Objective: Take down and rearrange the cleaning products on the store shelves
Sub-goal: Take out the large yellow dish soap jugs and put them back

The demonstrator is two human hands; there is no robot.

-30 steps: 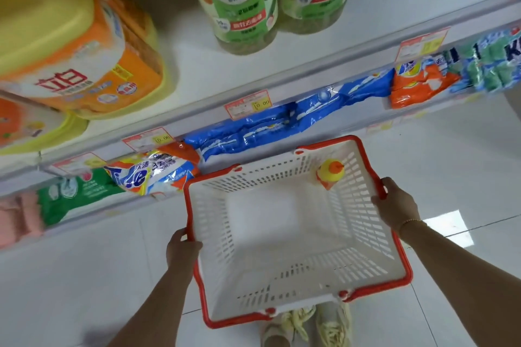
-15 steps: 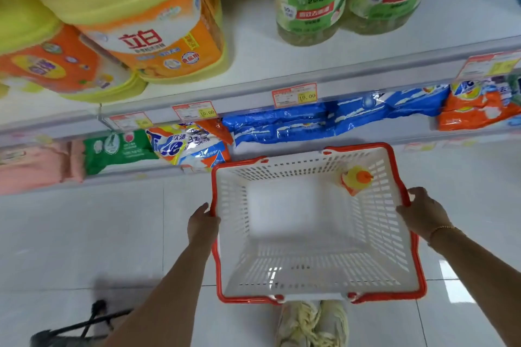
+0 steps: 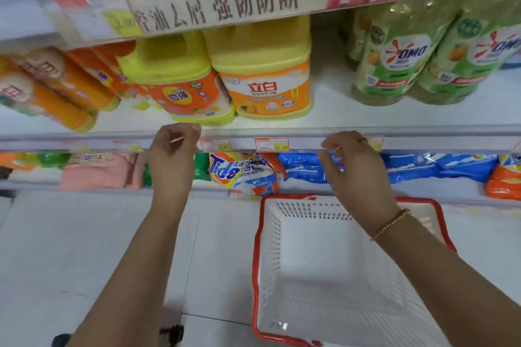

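By the white store shelf [image 3: 366, 112], both empty, loosely open hands [image 3: 173, 155] [image 3: 352, 169] reach up for yellow-and-orange plastic jugs [image 3: 265, 70], white red-rimmed basket [image 3: 324, 262] waiting lower right.

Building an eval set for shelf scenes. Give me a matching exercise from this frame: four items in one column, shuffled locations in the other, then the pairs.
Items:
1. yellow-capped orange-label jug
2. green OMO bottle
3. Tide bag
4. white basket with red rim

Locations:
A. on the floor, under the right forearm
B. lower shelf, between the two hands
C. middle shelf, far right
D. middle shelf, centre, above and between the hands

Pairs: 1-D, 2-C, 3-B, 4-A

The left hand and right hand are both raised in front of the middle shelf edge, holding nothing.
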